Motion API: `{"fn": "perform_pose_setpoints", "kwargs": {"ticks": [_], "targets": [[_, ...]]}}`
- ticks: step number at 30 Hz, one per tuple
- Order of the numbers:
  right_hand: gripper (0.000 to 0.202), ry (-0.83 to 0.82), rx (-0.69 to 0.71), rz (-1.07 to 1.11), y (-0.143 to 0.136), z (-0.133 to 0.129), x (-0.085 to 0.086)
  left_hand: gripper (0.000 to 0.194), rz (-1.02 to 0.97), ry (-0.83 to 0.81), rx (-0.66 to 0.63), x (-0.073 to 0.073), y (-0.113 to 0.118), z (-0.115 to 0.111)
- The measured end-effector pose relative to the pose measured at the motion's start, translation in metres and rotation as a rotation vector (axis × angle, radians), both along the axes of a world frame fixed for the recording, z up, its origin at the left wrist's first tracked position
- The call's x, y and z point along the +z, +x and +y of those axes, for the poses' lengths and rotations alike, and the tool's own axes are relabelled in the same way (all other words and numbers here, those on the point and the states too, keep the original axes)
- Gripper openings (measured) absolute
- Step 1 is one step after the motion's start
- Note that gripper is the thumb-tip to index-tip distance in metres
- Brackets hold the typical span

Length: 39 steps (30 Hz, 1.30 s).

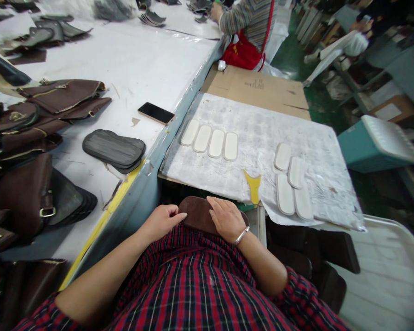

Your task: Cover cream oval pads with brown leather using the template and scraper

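Note:
A dark brown oval leather piece [196, 212] lies across my lap, just below the edge of the work board. My left hand [164, 221] pinches its left end between thumb and fingers. Flat on its right part rests my right hand [227, 218], fingers stretched out and together, a silver bracelet on the wrist. On the board ahead are several white rounded pads [215, 142] in a row, with more white pads [293, 179] to the right. Between the two groups lies a yellow forked piece [253, 185] at the near edge.
The white table [124, 69] on the left holds stacked dark oval pieces [113, 149], a phone [156, 113] and brown leather parts [64, 96]. At the lower right, brown pieces [307, 250] sit by a pale tray [386, 276]. A co-worker [246, 23] is at the far table edge.

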State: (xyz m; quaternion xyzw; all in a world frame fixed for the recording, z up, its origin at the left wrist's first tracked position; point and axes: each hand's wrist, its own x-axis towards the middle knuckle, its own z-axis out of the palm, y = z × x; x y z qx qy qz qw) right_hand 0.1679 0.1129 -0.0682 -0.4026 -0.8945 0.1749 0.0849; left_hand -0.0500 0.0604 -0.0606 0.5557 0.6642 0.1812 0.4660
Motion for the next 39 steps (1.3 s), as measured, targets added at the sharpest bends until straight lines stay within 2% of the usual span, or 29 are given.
{"fn": "perform_pose_setpoints", "kwargs": {"ticks": [6,12,18,29,34,39], "targets": [[0.042,-0.003,0.034,0.025,0.001,-0.002,0.001,0.034,0.067,0.087,-0.045,-0.005,-0.003,-0.003],[0.057,-0.008,0.073,0.03,0.003,-0.005,0.004,0.033,0.077,0.101,-0.061,-0.008,-0.005,-0.004],[0.07,-0.013,0.093,0.034,0.003,-0.006,0.005,0.03,0.124,0.092,-0.106,-0.005,-0.005,-0.003],[0.07,0.008,0.094,-0.059,-0.002,-0.013,0.007,0.029,0.154,0.134,-0.184,0.002,-0.005,-0.006],[0.072,-0.006,0.089,-0.079,-0.003,-0.013,0.007,0.025,0.157,0.135,-0.167,0.003,-0.003,-0.006],[0.073,-0.008,0.089,-0.054,-0.002,-0.012,0.004,0.026,0.094,0.117,-0.066,-0.001,-0.002,-0.009]]}}
